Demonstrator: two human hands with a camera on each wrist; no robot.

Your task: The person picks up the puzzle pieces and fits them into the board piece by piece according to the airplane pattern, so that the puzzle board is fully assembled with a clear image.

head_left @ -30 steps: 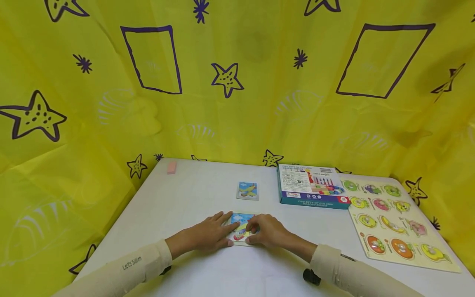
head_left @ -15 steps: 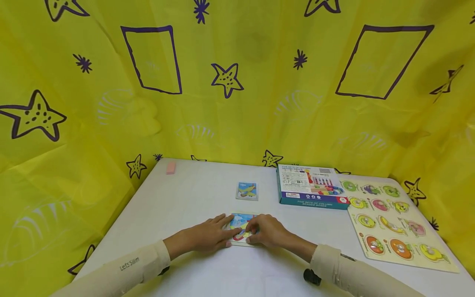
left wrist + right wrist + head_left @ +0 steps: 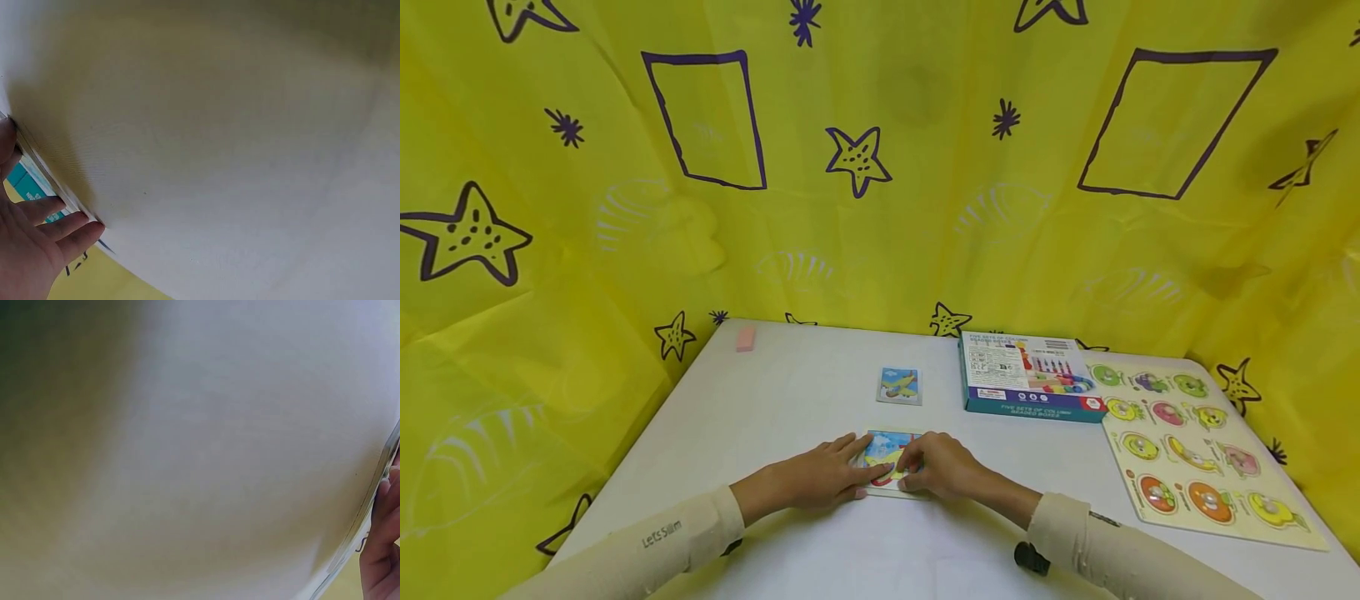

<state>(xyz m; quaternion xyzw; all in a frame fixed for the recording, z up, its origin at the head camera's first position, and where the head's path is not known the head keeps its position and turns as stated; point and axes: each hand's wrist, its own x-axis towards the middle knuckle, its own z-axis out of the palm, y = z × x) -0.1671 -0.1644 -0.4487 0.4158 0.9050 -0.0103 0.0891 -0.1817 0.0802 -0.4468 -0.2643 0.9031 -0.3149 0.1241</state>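
A small jigsaw puzzle with a yellow and red aeroplane on blue sky lies on the table before me. My left hand rests on its left side, with the extended index finger on the picture. On its right side, the curled fingers and thumb of my right hand grip the puzzle, hiding that part; any separate piece between the fingertips is too small to make out. In the left wrist view my left hand touches the board's edge. The right wrist view shows my right hand at an edge too.
Behind the puzzle lies a small aeroplane picture card. A beaded-boxes toy carton stands at back right, beside a wooden fruit puzzle board. A pink block lies at the far left table corner. Yellow curtain surrounds the table.
My left hand has shifted slightly left, and its index finger has moved lower over the picture. My right hand stays nearly in place at the puzzle's right side.
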